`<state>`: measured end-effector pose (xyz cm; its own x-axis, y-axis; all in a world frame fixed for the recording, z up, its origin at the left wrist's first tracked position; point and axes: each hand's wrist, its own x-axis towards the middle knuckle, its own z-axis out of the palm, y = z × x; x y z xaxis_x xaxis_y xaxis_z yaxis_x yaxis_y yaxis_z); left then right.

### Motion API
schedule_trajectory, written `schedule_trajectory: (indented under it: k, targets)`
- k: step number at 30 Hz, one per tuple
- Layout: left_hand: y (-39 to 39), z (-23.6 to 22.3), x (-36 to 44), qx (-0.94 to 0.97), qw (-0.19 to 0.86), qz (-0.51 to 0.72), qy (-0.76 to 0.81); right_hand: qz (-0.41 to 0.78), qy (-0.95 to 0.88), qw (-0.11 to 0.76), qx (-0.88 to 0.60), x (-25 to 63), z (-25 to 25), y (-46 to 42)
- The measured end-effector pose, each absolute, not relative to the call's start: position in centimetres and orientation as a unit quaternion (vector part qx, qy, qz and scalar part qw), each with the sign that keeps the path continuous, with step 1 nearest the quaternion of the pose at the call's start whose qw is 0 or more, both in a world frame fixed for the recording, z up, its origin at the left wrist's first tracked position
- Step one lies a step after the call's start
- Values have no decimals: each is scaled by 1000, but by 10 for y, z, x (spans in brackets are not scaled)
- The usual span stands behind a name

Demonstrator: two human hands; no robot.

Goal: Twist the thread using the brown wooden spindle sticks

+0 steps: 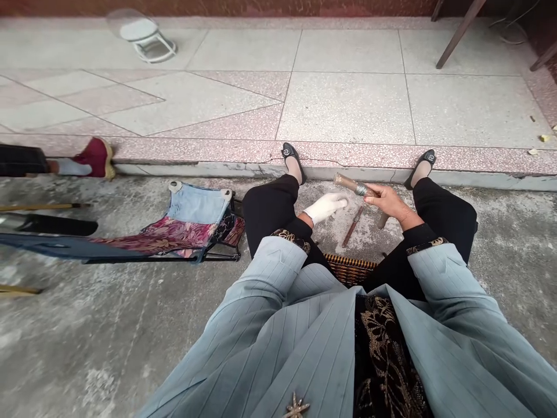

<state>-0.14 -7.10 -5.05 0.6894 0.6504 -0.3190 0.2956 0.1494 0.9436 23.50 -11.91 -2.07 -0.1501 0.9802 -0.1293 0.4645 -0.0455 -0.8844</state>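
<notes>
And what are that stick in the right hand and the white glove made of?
The stick looks like wood, dull and brown; its shiny silvery wrapping could be metal wire. The white glove seems to be cloth, maybe cotton: it's matte and fits softly.

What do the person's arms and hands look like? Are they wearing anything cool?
The left hand wears a white glove; the right hand has none, and a red fingernail seems to show. Both arms have pale blue-grey jacket sleeves with thin stripes and folded ends. Black cuffs poke out, edged with gold-patterned trim.
</notes>
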Motion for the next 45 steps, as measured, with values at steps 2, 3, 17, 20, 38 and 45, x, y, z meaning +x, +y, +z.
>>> schedule_trajectory:
  k: [2, 3, 17, 20, 38, 45]
  targets:
    - [-79, -50, 1, 669, 638, 99, 369, 388, -618, 273, -626, 235, -27, -113]
    - [-83, -50, 2, 686, 623, 94, 365, 363, -619, 247, -652, 235, -31, -111]
    - [-75, -43, -6, 681, 579, 140, 426, 598, -687, 20, -413, 240, -32, -114]
    - [-72, -50, -4, 673, 596, 142, 414, 606, -604, 248, -454, 239, -27, -112]
    - [-76, -55, -5, 835, 445, -15, 323, 337, -714, -117, -602, 217, -44, -110]
    - [-73, -47, -10, 754, 548, 80, 353, 587, -697, -55, -408, 232, -27, -112]
